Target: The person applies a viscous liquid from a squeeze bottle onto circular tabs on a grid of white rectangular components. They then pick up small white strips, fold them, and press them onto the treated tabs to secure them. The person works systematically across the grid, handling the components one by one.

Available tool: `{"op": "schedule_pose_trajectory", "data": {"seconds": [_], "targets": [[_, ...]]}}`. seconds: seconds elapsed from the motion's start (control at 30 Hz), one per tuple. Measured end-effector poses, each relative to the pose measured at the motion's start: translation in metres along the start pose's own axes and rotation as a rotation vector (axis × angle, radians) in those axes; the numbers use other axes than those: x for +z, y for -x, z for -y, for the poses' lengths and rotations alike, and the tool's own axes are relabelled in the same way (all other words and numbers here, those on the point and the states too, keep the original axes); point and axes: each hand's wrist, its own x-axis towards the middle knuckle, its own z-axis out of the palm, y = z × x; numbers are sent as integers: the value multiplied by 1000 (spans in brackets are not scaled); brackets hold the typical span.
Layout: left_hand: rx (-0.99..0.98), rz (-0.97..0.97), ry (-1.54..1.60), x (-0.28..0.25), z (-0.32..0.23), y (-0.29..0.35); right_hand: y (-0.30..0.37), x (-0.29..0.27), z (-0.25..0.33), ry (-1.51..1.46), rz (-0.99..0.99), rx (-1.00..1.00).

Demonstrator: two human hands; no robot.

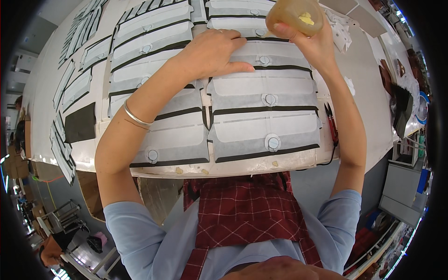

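My left hand [212, 53] lies flat with thumb and fingers apart, pressing on the grey-white panels at the far middle of the table. My right hand [315, 44] grips a yellowish, translucent squeeze bottle [289, 14], tilted so that its narrow tip points left, close to a round disc [260, 32] on a panel. Inside the bottle a bright yellow patch shows. The panels lie overlapped in columns, each with black edges and a round disc near its middle. A nearer panel [242, 128] shows fully. Whether anything flows from the tip is too small to tell.
Red-handled thread snips [332, 128] lie right of the panels, by a dark cord. A black square piece [80, 122] and more black-edged strips [63, 149] are at the left. Crumpled white material [339, 30] sits behind my right hand. The table's front edge [224, 173] runs before me.
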Motion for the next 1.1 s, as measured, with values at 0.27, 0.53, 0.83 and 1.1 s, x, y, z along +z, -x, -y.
{"op": "schedule_pose_trajectory", "data": {"seconds": [0.27,0.53,0.83,1.1], "targets": [[-32,-40,9,8,3,0,-9,-71,37,704,-202,-772],[-54,10,5,7,8,-4,20,-51,31,-278,-81,142],[-53,22,-21,4,4,-4,26,-13,23,-186,95,313],[-48,10,-7,5,4,-4,26,-27,29,-90,125,282]]}}
